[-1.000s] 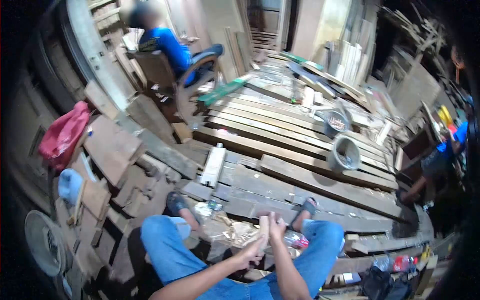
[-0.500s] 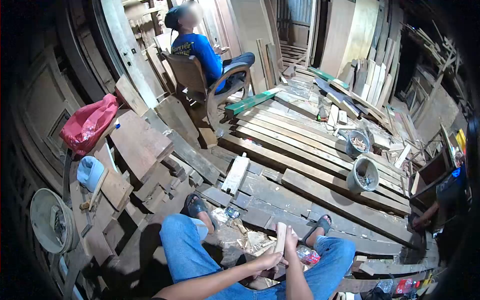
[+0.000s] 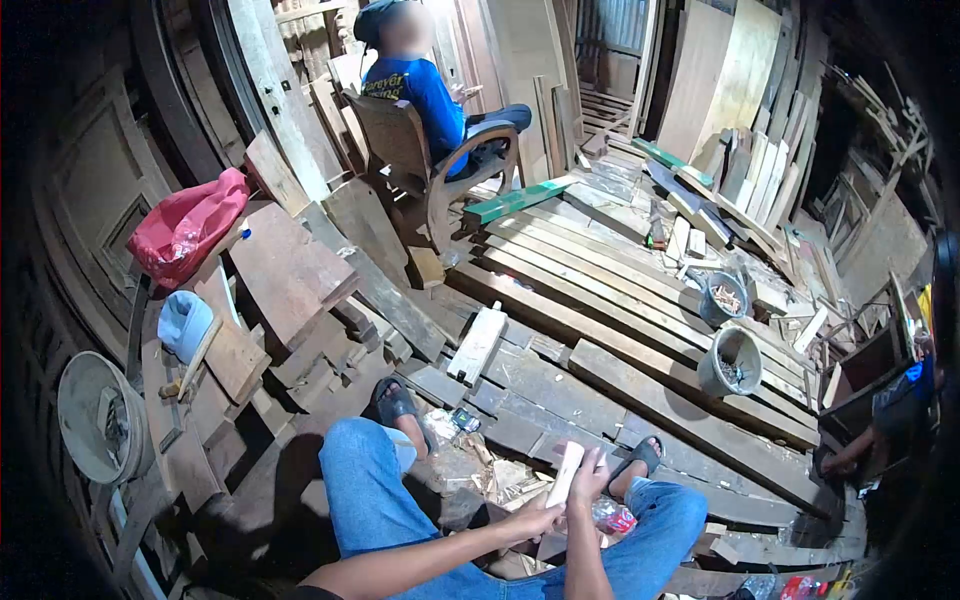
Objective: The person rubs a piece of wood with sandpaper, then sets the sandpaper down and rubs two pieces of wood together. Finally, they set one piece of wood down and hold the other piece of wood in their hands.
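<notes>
A short pale piece of wood [image 3: 567,470] stands tilted between my two hands, above scattered wood chips [image 3: 505,482]. My left hand [image 3: 535,520] is closed around its lower end. Along the right side of the piece, my right hand [image 3: 588,478] has its fingers wrapped against it. A clear plastic bottle with a red label [image 3: 612,517] lies just right of my right hand, by my jeans-covered leg. Whether either hand also holds a tool cannot be made out.
A person in a blue shirt [image 3: 425,115] sits on a wooden chair [image 3: 400,145]. Long planks [image 3: 650,390] cross the floor, with a grey bucket [image 3: 728,362] on them. Stacked boards and a red bag [image 3: 190,228] are at left. Another person's arm [image 3: 855,450] shows at far right.
The camera view has shifted slightly. The wood's upper end now leans further right, and my right hand has moved up along its side. Both hands stay on it.
</notes>
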Tool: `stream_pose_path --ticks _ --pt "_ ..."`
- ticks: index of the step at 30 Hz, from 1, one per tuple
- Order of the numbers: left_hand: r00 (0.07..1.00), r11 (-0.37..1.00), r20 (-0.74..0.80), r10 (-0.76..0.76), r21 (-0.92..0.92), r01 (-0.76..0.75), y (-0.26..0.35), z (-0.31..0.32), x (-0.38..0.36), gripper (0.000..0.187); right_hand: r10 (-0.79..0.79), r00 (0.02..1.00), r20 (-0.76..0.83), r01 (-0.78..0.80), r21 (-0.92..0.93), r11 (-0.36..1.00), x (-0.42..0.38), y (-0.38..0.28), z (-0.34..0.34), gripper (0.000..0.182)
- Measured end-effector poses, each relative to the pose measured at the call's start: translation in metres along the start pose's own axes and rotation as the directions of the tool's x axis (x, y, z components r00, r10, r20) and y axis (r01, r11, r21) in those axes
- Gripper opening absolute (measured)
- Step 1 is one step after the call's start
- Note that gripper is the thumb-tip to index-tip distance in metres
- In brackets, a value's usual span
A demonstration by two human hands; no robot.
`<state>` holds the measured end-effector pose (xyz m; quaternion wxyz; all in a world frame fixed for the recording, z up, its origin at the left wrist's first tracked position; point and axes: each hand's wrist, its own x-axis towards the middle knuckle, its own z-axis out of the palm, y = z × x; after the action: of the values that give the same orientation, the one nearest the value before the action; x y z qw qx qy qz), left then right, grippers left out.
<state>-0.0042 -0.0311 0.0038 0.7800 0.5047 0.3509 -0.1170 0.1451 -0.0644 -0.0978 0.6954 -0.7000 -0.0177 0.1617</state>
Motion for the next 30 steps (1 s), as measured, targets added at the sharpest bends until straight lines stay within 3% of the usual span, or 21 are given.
stream_pose_path --ticks 2,4,5,6,8,9,11,14,15,17,19,20,22,24,26,30 --pt "0.994 0.993 -0.022 0.103 0.057 -0.102 0.013 -0.005 -0.005 0.034 -0.215 0.976 0.020 0.212 -0.277 0.937 -0.008 -0.048 -0.002 0.033" --pt "0.967 0.961 -0.061 0.249 0.142 -0.238 0.008 -0.019 0.005 0.035 -0.217 0.962 0.163 0.251 -0.234 0.939 -0.014 -0.087 -0.015 0.030" --pt "0.972 0.970 -0.100 0.212 0.144 -0.197 0.042 -0.025 -0.021 0.042 -0.207 0.943 0.261 0.258 -0.178 0.950 -0.015 -0.101 -0.021 0.032" --pt "0.948 0.958 -0.159 0.276 0.121 -0.258 0.051 -0.036 -0.026 0.047 -0.031 0.937 0.348 0.153 -0.328 0.932 -0.027 -0.135 -0.031 0.032" --pt "0.929 0.960 -0.259 0.263 0.161 -0.227 0.074 -0.066 -0.034 0.056 -0.155 0.871 0.466 0.384 -0.449 0.806 -0.038 -0.160 -0.044 0.029" --pt "0.920 0.957 -0.289 0.266 0.193 -0.216 0.070 -0.087 -0.028 0.057 -0.130 0.844 0.520 0.420 -0.490 0.764 -0.033 -0.159 -0.053 0.028" --pt "0.951 0.981 -0.243 0.192 0.071 -0.180 0.096 -0.104 -0.058 0.055 -0.070 0.784 0.617 0.496 -0.553 0.669 -0.018 -0.151 -0.082 0.026" --pt "0.976 0.974 -0.147 0.163 -0.135 -0.183 0.112 -0.105 -0.090 0.047 -0.158 0.838 0.522 0.468 -0.538 0.701 0.003 -0.133 -0.095 0.023" --pt "0.980 0.960 -0.108 0.167 -0.209 -0.187 0.113 -0.103 -0.093 0.044 -0.304 0.807 0.507 0.584 -0.604 0.543 0.012 -0.126 -0.094 0.023" --pt "0.986 0.951 -0.052 0.159 -0.259 -0.167 0.106 -0.099 -0.087 0.038 -0.216 0.889 0.405 0.424 -0.546 0.723 0.024 -0.112 -0.086 0.024" --pt "0.986 0.903 0.008 0.164 -0.403 -0.147 0.099 -0.093 -0.080 0.026 -0.227 0.888 0.399 0.432 -0.556 0.710 0.026 -0.107 -0.080 0.025" --pt "0.988 0.889 -0.034 0.152 -0.432 -0.152 0.099 -0.088 -0.076 0.026 -0.233 0.888 0.396 0.435 -0.561 0.704 0.026 -0.106 -0.076 0.026" --pt "0.985 0.856 -0.116 0.127 -0.489 -0.167 0.104 -0.076 -0.068 0.029 -0.247 0.839 0.485 0.531 -0.630 0.566 0.006 -0.141 -0.061 0.025" --pt "0.976 0.867 -0.167 0.141 -0.456 -0.203 0.097 -0.073 -0.060 0.040 -0.212 0.825 0.524 0.508 -0.521 0.686 0.008 -0.128 -0.051 0.031" --pt "0.962 0.876 -0.228 0.153 -0.419 -0.239 0.099 -0.068 -0.061 0.043 -0.165 0.811 0.561 0.541 -0.611 0.578 0.004 -0.125 -0.048 0.035" --pt "0.940 0.914 -0.286 0.188 -0.300 -0.274 0.083 -0.077 -0.049 0.042 -0.077 0.788 0.610 0.524 -0.601 0.604 -0.002 -0.125 -0.039 0.039"
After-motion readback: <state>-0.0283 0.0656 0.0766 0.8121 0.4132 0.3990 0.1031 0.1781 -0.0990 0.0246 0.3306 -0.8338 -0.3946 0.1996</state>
